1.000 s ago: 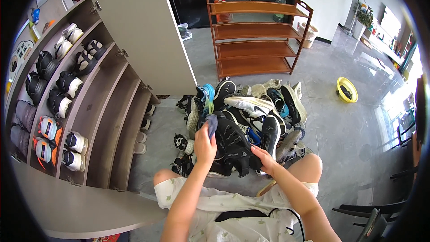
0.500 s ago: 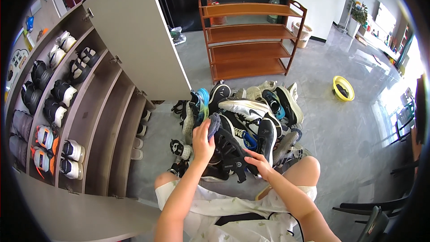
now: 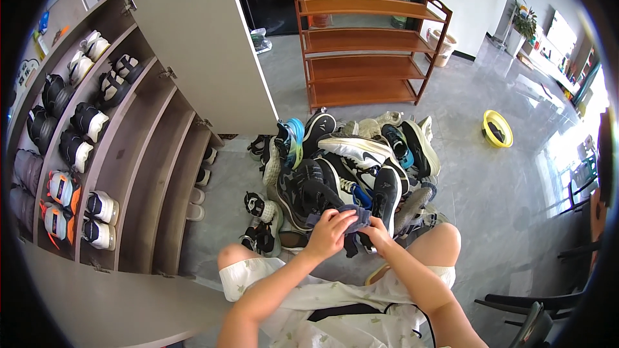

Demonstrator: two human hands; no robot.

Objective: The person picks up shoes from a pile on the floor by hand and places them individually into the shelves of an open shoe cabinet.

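Over the near side of a shoe heap, my left hand is closed on a dark sandal with a blue-grey part and black straps. My right hand grips its right side, fingers partly hidden. Much of the sandal is covered by my hands. Just beyond it lies a dark grey shoe. A white-and-black sneaker tops the heap, and a black sneaker with a white sole lies to the right. A blue running shoe is at the heap's far left.
An open shoe cabinet on the left holds several pairs on its shelves; its tall door stands open. A brown wooden rack is behind the heap. A yellow basin with something dark inside sits at the right.
My left hand has moved right and nearer me, bringing the sandal's blue-grey part beside my right hand. The sandal has turned, uncovering the dark grey shoe. The view has shifted slightly.
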